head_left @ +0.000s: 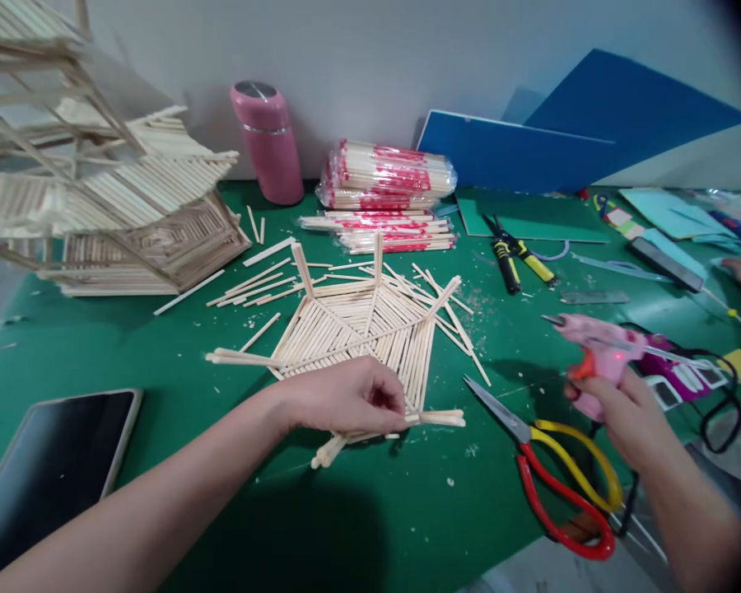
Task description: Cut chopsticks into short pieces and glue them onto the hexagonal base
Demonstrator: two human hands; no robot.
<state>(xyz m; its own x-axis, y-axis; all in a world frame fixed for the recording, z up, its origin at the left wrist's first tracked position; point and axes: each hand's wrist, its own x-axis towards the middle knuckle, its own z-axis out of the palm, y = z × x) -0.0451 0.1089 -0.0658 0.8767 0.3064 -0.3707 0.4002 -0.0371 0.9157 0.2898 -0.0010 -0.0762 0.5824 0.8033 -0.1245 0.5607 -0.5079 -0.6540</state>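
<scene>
My left hand [358, 395] pinches a thin wooden stick at the near edge of a six-sided panel [346, 321] built of stick rows, with bundled sticks jutting from its corners. The pinched piece is mostly hidden under my fingers. A pink hot glue gun [602, 346] is gripped in my right hand [623, 412], its nozzle pointing left and a small red light glowing on its body. Between the panel and the glue gun lie scissors [512, 420] with one red and one yellow handle, blades apart.
Loose sticks [450, 313] lie around the panel. A larger stick-built model [148, 198] stands at left, near a pink bottle [268, 148] and wrapped stick packs [389, 177]. A phone [62, 461] lies front left; pliers [519, 255] and a purple power strip [679, 371] are to the right.
</scene>
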